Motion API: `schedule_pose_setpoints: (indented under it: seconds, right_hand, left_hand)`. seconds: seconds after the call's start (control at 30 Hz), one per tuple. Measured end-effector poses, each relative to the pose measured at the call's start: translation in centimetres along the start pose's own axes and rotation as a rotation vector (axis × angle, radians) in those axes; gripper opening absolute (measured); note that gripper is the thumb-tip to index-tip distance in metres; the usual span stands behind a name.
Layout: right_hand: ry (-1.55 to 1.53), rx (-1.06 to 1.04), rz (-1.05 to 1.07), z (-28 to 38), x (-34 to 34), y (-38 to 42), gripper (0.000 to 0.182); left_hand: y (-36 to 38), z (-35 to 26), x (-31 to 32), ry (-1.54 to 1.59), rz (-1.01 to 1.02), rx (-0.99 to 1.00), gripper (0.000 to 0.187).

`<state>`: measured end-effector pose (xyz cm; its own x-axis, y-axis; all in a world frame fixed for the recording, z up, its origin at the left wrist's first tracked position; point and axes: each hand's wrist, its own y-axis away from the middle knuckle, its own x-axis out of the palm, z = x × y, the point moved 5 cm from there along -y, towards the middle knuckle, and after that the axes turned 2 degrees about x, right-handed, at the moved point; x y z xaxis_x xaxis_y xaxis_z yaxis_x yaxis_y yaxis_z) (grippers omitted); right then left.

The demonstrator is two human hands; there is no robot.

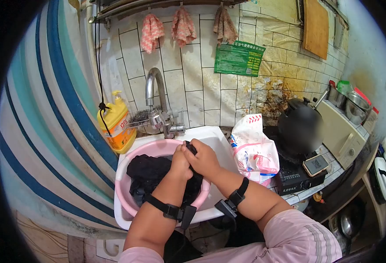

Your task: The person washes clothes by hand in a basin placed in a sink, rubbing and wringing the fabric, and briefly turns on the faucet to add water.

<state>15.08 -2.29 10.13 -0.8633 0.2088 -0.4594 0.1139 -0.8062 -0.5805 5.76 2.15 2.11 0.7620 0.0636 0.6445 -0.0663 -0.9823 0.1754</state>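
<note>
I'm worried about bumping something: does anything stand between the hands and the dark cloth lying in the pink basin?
Nothing visible does. The left hand and right hand are clasped around a dark bunch right above the pink basin, with the dark cloth below. The faucet stands behind, beyond them.

2 hands (203,158) clutching dark cloth (191,148), pink basin (158,148) below
</note>
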Motion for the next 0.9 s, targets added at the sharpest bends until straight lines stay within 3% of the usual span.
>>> schedule_pose_setpoints:
  seconds: [0.03, 0.1, 0.13, 0.37, 0.43, 0.57, 0.63, 0.7, 0.77, 0.83, 0.9]
  right_hand:
    - [0.004, 0.001, 0.001, -0.4, 0.0, -0.6, 0.036]
    - [-0.201, 0.205, 0.035, -2.7, 0.5, -1.7, 0.037]
    - [-0.217, 0.224, 0.029, -3.5, 0.8, -1.9, 0.040]
    - [-0.334, 0.359, 0.002, -6.0, 1.1, -1.6, 0.040]
    - [-0.750, 0.541, 0.161, -6.2, 2.5, -1.0, 0.041]
    - [-0.467, 0.337, 0.215, -5.3, 2.5, -1.0, 0.034]
    - [-0.164, 0.000, -0.019, -1.8, 0.4, -0.4, 0.027]
    - [-0.147, -0.016, -0.040, -1.1, 0.2, -0.2, 0.026]
    - [-0.113, -0.161, -0.105, 0.4, -0.7, 0.1, 0.027]
    - [-0.107, -0.099, -0.058, -1.0, -0.1, -0.5, 0.028]
    - [-0.100, -0.037, -0.013, -2.5, 0.5, -1.3, 0.031]
  left_hand:
    - [1.3, -0.5, 1.3, 0.003, 0.002, -0.002, 0.030]
    - [3.2, -1.7, 2.9, -0.137, -0.029, 0.053, 0.029]
    - [3.2, -1.8, 3.1, -0.130, 0.044, 0.026, 0.029]
    - [4.0, -2.9, 3.6, -0.190, 0.014, 0.107, 0.033]
    - [3.7, -4.0, 3.2, -0.312, -0.021, 0.369, 0.032]
    - [1.9, -4.2, 1.3, -0.476, -0.125, 0.534, 0.031]
    - [0.8, -3.3, 0.2, -0.408, -0.131, 0.411, 0.030]
    - [0.2, -2.5, -0.3, -0.370, -0.106, 0.324, 0.030]
    - [0.1, -1.9, -0.4, -0.335, -0.076, 0.234, 0.032]
    - [2.2, -1.3, 1.5, -0.254, -0.045, 0.021, 0.038]
    - [2.6, -1.1, 1.8, -0.326, -0.048, -0.013, 0.042]
